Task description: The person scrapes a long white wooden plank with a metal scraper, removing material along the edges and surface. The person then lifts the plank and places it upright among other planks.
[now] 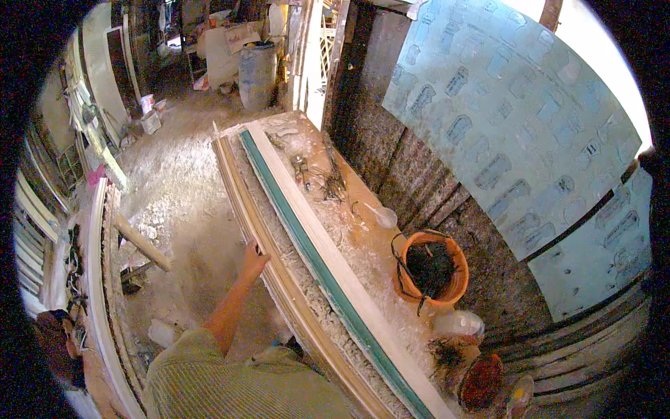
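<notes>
A long brown wooden moulding with a grooved face runs along the near left edge of a dusty workbench. At that edge my left hand is closed, its fingers gripping the moulding's side; a small dark spot shows by the fingertips, too small to make out. Parallel to the moulding lies a green-sided strip, and against it a pale, smooth wooden board. Dust and shavings fill the gap between moulding and green strip. My right hand does not show.
An orange bucket of dark material stands on the workbench at right, near a clear plastic container and a reddish-brown bowl. Wire scraps lie farther up. Blue-grey sheeting covers the right wall. More mouldings rest at left.
</notes>
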A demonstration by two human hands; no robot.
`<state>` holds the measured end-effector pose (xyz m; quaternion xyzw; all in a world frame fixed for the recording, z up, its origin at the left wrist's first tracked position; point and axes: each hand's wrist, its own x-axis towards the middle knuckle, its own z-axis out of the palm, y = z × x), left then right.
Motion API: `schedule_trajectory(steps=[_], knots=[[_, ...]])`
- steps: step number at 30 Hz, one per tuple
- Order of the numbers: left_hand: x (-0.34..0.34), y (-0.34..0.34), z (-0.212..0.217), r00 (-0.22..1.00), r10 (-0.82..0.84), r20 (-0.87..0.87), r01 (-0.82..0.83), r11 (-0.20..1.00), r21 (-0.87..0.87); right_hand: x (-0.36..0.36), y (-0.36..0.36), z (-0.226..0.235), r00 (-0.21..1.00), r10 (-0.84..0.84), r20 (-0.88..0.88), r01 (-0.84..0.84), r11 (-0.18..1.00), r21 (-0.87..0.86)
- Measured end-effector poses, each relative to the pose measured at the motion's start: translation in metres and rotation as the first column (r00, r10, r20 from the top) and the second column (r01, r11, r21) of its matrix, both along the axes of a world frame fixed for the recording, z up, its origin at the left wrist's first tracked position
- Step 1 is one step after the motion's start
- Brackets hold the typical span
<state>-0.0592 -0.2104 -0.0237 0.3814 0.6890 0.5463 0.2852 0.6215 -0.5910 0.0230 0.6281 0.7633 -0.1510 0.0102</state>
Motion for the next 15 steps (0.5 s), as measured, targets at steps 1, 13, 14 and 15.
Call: schedule_trajectory(steps=[1,13,14,15], knots=[[0.005,0.007,0.004,0.999,0.0,0.048,-0.003,0.997,0.072,0.004,0.003,0.001,0.998,-0.02,0.06,0.02,1.0,-0.003],[0.059,0.126,0.034,0.993,0.104,-0.056,-0.107,0.993,-0.05,0.032,0.12,0.03,0.953,-0.064,0.298,0.128,0.972,-0.198],[0.06,0.141,0.026,0.998,0.054,-0.016,-0.053,0.998,0.037,0.033,0.13,0.03,0.973,-0.121,0.195,0.15,0.979,-0.14],[0.065,0.15,0.018,1.0,0.007,0.018,-0.008,0.998,0.058,0.035,0.14,0.028,0.981,-0.17,0.088,0.178,0.98,-0.086]])
